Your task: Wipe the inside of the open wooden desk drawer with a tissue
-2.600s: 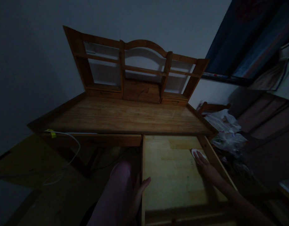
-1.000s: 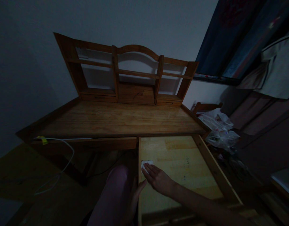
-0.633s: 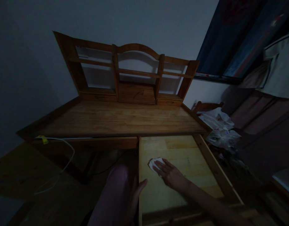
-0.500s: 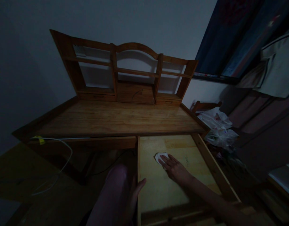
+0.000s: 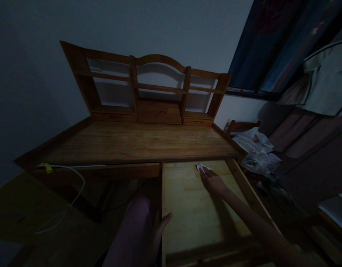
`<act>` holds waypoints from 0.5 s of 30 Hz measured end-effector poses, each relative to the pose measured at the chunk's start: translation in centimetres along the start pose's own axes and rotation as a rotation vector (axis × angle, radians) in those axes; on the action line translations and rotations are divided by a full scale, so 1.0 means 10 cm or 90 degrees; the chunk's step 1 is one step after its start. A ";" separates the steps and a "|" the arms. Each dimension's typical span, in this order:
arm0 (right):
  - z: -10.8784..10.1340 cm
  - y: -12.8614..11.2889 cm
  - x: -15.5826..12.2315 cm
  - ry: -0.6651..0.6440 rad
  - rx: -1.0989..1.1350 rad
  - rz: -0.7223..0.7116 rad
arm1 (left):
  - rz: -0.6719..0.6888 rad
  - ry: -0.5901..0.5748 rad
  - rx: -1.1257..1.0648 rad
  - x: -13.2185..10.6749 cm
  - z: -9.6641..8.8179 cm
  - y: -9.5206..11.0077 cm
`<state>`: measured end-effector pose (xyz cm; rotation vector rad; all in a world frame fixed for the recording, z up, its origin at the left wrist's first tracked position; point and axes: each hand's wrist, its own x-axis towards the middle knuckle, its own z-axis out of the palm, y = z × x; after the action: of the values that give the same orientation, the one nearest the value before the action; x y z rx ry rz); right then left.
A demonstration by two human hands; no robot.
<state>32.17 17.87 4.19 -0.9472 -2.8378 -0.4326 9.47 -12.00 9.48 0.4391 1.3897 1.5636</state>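
Note:
My right hand (image 5: 213,181) presses a small folded white wipe (image 5: 202,169) flat against the pale wooden bottom of a pulled-out drawer (image 5: 187,218), close to its far end. Whether the wipe is paper or cloth, I cannot tell. At the drawer's left wall is my left hand (image 5: 160,228), its thumb hooked over the top edge and its other fingers mostly hidden outside. The drawer slides out from beneath a wooden desk (image 5: 148,142).
A shelf hutch (image 5: 159,87) stands at the desk's back against the wall. A white cable (image 5: 83,178) with a yellow tag hangs at the left front. My knee (image 5: 139,211) is left of the drawer. Plastic bags (image 5: 254,141) lie on a chair at right.
My right hand has slid the wipe away from me and slightly right across the drawer bottom. My left hand keeps its place on the drawer's left wall.

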 end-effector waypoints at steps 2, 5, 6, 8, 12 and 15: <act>0.01 -0.07 0.09 0.011 0.005 -0.011 | 0.023 0.018 0.001 0.02 0.02 0.02; 0.03 -0.25 0.22 0.034 0.025 -0.035 | 0.018 0.017 0.001 -0.02 0.04 0.03; 0.04 -0.32 0.27 0.044 0.034 -0.046 | 0.008 0.009 0.002 -0.05 0.04 0.03; 0.05 -0.49 0.38 0.059 0.051 -0.070 | -0.014 -0.010 0.007 -0.11 0.03 0.04; 0.07 -0.85 0.64 0.065 0.071 -0.096 | -0.038 -0.032 0.018 -0.17 0.01 0.10; 0.08 -1.10 0.80 0.074 0.080 -0.107 | -0.039 -0.038 0.022 -0.18 0.00 0.15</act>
<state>19.17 14.27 2.54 -0.6422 -2.8107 -0.3097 9.67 -13.34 11.38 0.4560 1.3739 1.4673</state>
